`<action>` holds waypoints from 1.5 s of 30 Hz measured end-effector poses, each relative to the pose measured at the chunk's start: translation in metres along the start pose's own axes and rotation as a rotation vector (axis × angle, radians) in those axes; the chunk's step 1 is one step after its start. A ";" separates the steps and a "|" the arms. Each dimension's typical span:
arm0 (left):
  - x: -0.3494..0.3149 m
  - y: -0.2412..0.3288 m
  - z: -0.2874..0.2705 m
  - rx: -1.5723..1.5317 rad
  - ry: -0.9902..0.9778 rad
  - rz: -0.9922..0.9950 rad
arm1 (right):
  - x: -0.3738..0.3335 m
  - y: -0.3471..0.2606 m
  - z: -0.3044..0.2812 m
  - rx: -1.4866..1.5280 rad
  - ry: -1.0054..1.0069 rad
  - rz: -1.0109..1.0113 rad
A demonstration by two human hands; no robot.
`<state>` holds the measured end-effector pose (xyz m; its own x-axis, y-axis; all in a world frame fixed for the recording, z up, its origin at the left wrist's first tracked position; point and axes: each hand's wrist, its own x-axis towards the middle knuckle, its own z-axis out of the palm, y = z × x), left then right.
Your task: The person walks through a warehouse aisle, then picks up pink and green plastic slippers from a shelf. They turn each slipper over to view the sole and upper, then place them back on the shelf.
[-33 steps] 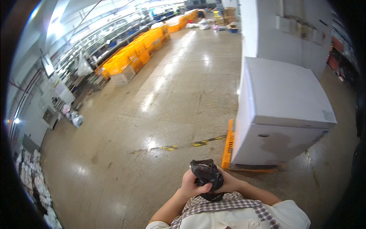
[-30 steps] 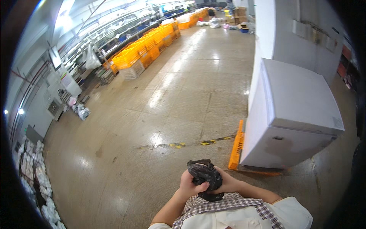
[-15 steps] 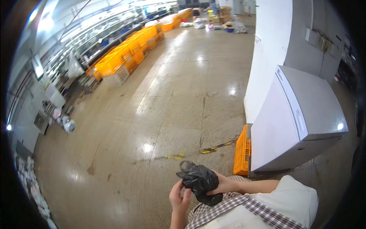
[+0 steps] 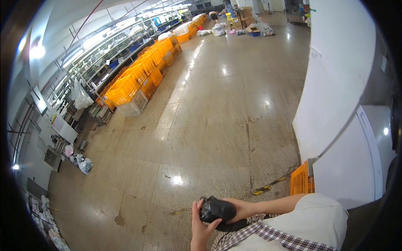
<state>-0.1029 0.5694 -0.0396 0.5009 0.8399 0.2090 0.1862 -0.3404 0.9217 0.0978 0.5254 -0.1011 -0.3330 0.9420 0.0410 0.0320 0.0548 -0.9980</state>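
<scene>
Black plastic bag (image 4: pixel 217 208): one, crumpled, between both hands, before the checked apron (image 4: pixel 273 234).
Left hand (image 4: pixel 202 226): one; I see fingers and thumb curved around the bag's left side, holding it.
Right hand (image 4: pixel 238 210): one; fingers holding the bag's right side.
White appliance (image 4: pixel 345 169): one.
Near orange crate (image 4: pixel 299 180): one, just beside the appliance.
Row of orange crates (image 4: pixel 144 67): several; I cannot count exactly.

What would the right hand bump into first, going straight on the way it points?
The black plastic bundle it holds, then probably the left hand, though depth is hard to judge.
</scene>
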 end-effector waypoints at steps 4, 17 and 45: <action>0.043 -0.077 -0.061 -0.294 -0.034 -0.284 | 0.115 0.009 0.007 0.218 -0.087 -0.056; 0.304 -0.204 -0.334 -0.445 0.099 -0.222 | 0.523 -0.006 0.005 0.223 -0.236 -0.006; 0.789 -0.638 -0.997 -0.052 1.303 -0.478 | 1.519 0.201 -0.066 -0.471 -0.630 0.303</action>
<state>-0.6693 1.8708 -0.1369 -0.7481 0.6636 -0.0024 0.0686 0.0810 0.9944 -0.3393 1.9895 -0.2362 -0.7057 0.5853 -0.3994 0.5481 0.0937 -0.8311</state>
